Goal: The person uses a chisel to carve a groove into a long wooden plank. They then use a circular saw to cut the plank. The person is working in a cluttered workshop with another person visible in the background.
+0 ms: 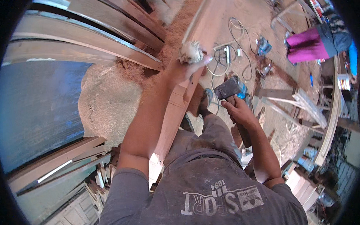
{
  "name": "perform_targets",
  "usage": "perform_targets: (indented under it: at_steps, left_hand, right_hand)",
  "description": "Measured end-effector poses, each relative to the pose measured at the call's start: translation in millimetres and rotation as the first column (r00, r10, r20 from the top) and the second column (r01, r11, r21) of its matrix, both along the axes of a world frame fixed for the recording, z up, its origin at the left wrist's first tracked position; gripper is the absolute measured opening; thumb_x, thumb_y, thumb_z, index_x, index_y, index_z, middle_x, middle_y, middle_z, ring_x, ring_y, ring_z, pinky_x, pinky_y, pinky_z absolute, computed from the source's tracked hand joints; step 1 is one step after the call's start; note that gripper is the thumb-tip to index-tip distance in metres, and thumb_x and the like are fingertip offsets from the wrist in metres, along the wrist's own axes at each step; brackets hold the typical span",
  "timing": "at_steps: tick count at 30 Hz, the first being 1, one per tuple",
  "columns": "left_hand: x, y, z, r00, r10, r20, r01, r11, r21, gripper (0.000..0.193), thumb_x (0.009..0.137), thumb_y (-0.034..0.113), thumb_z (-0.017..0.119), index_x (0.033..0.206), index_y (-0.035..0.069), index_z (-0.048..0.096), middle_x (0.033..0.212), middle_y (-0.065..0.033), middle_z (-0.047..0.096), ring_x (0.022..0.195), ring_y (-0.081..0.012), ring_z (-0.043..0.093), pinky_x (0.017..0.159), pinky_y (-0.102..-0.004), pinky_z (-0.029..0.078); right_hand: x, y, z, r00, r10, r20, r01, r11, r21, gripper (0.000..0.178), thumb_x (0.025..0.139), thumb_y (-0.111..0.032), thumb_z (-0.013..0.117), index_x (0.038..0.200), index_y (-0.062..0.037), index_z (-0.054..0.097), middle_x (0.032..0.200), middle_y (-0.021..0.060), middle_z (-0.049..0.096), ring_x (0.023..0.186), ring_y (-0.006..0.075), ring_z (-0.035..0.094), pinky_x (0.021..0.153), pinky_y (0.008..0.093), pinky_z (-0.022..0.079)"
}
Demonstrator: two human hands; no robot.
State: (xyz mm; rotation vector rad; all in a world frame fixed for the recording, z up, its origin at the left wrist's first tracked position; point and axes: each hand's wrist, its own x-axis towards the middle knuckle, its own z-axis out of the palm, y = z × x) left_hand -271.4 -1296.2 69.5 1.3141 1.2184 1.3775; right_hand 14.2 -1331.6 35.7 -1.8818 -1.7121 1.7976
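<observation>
My right hand [240, 112] is closed round the wooden handle of a mallet [228, 89]. Its dark, blocky head stands above my fist, and the handle runs down below it. My left arm reaches forward over a long wooden beam [173, 116], which slants from near my lap to the far top. My left hand [188, 68] is blurred, its fingers bent about a pale, bristly clump [191, 52] above the beam. What that clump is, I cannot tell. Close to the left hand, the beam has a notched, cut part [182, 90].
Planks [90, 34] and a blue panel [37, 105] lie on the left, with reddish sawdust [181, 27] between them and the beam. Cables [245, 50], a power strip [227, 55] and blue power tools [263, 46] are on the floor at right. A person in pink [308, 45] is farther right.
</observation>
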Motion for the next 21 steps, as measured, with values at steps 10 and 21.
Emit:
perform_targets:
  at_steps: [10, 21]
  left_hand:
    - [1, 34, -32, 0.977, -0.212, 0.0, 0.211, 0.972, -0.098, 0.03, 0.093, 0.024, 0.08, 0.076, 0.012, 0.058, 0.059, 0.0056, 0.05, 0.054, -0.0048, 0.045, 0.049, -0.0248, 0.034]
    - [-6, 34, -47, 0.941, -0.232, -0.247, 0.225, 0.973, -0.055, 0.042, 0.09, 0.042, 0.081, 0.073, 0.013, 0.056, 0.06, 0.0056, 0.047, 0.054, -0.0068, 0.042, 0.048, -0.0286, 0.031]
  right_hand:
    - [28, -43, 18, 0.959, -0.091, -0.269, 0.139, 0.976, 0.165, 0.039, 0.102, -0.034, 0.066, 0.121, -0.0012, 0.055, 0.077, 0.0025, 0.058, 0.06, 0.0112, 0.054, 0.056, 0.0297, 0.047]
    - [-10, -19, 108, 0.925, -0.232, -0.301, 0.308, 0.922, 0.235, 0.038, 0.106, -0.03, 0.058, 0.129, 0.0, 0.054, 0.073, 0.0014, 0.059, 0.055, 0.0095, 0.052, 0.05, 0.0257, 0.04]
